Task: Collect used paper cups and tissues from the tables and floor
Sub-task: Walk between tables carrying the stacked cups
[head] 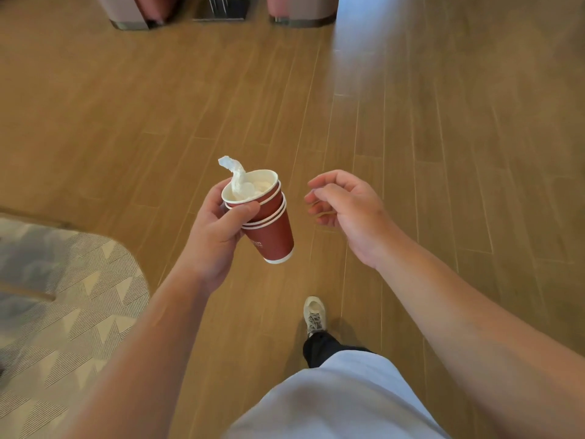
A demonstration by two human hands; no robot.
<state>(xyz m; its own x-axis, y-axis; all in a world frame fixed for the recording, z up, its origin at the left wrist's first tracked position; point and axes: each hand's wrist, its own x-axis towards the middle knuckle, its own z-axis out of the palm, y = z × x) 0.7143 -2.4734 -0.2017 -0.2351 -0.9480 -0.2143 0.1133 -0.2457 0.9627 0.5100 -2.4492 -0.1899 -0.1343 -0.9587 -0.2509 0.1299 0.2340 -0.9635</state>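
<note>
My left hand grips a stack of several red paper cups with white rims, tilted to the right above the wooden floor. A crumpled white tissue sticks up out of the top cup. My right hand hovers just right of the cups, apart from them. Its fingers are loosely curled and hold nothing.
Wooden plank floor stretches ahead. A patterned grey rug lies at the lower left. The bases of pinkish seats and a table stand are at the top edge. My shoe is on the floor below the hands.
</note>
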